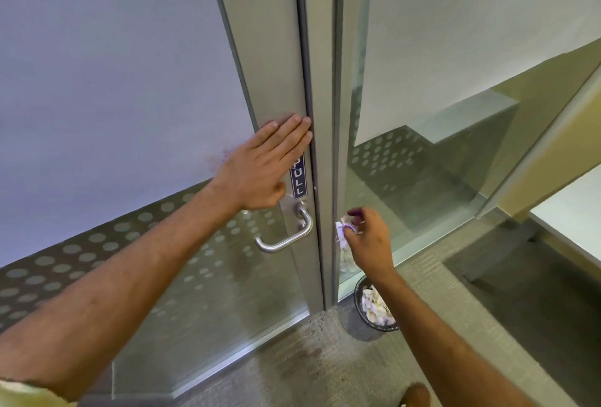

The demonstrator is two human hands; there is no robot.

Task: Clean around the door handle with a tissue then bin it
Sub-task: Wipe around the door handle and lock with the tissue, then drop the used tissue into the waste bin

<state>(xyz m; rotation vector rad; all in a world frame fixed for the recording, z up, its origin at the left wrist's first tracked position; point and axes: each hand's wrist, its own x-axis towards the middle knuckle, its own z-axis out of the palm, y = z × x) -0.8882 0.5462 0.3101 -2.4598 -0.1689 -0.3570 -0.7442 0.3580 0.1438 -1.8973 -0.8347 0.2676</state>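
A silver lever door handle (283,237) sits on the grey metal door stile (276,58), under a blue "PULL" label (299,177). My left hand (265,167) lies flat against the stile just above the handle, fingers together and holding nothing. My right hand (366,232) is to the right of the handle, in front of the frame post, pinching a crumpled white tissue (343,234). A dark mesh bin (374,307) stands on the floor below my right hand, with crumpled tissues inside.
Frosted glass with a dotted band fills the door panel (97,97) on the left. A clear glass side panel (422,162) is on the right. Grey carpet (309,367) covers the floor. My foot (418,395) shows at the bottom edge.
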